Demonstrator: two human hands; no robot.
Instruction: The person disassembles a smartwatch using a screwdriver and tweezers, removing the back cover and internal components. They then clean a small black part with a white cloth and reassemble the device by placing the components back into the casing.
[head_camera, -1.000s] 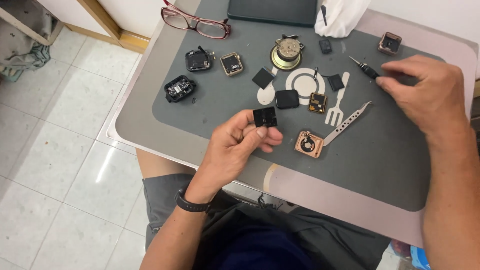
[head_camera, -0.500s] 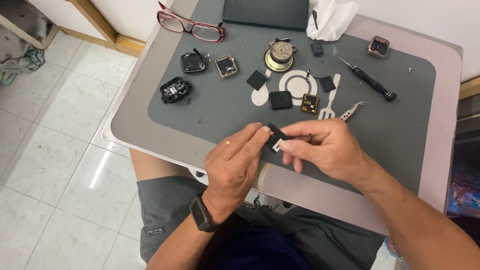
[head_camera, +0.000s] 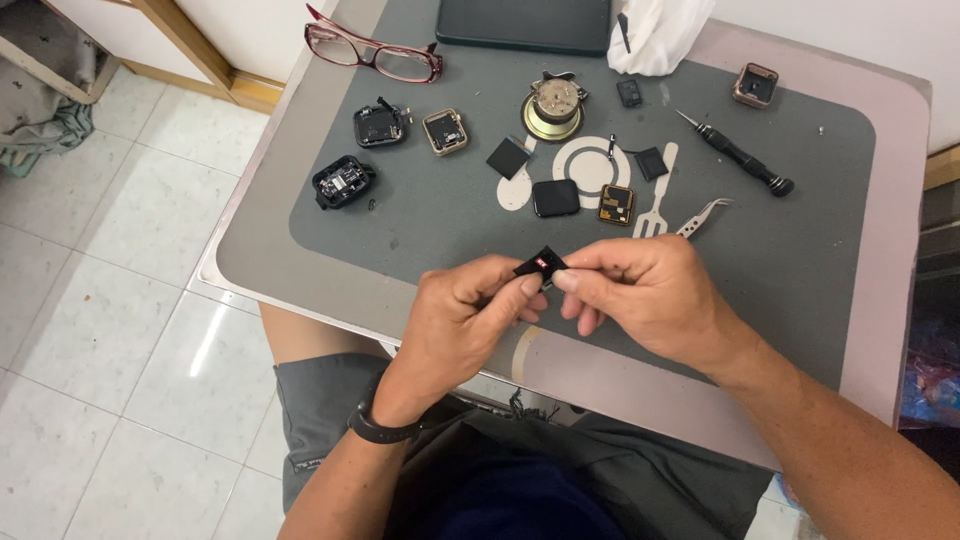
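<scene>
Head view: both hands meet above the near edge of the grey work mat (head_camera: 420, 235). The left hand (head_camera: 462, 325) and the right hand (head_camera: 640, 295) each pinch a small black square component (head_camera: 541, 265) with a red mark, held in the air between the fingertips, clear of the mat.

Progress, as judged: disassembly appears well advanced. Several opened watch cases (head_camera: 378, 124), a dark screen panel (head_camera: 555, 197) and a small circuit module (head_camera: 616, 203) lie apart on the mat. The screwdriver (head_camera: 738, 155) and tweezers (head_camera: 703, 214) lie unused. The held component is not yet set down or fitted.

hands (head_camera: 560, 300), perhaps pinching small black part (head_camera: 541, 265)
</scene>
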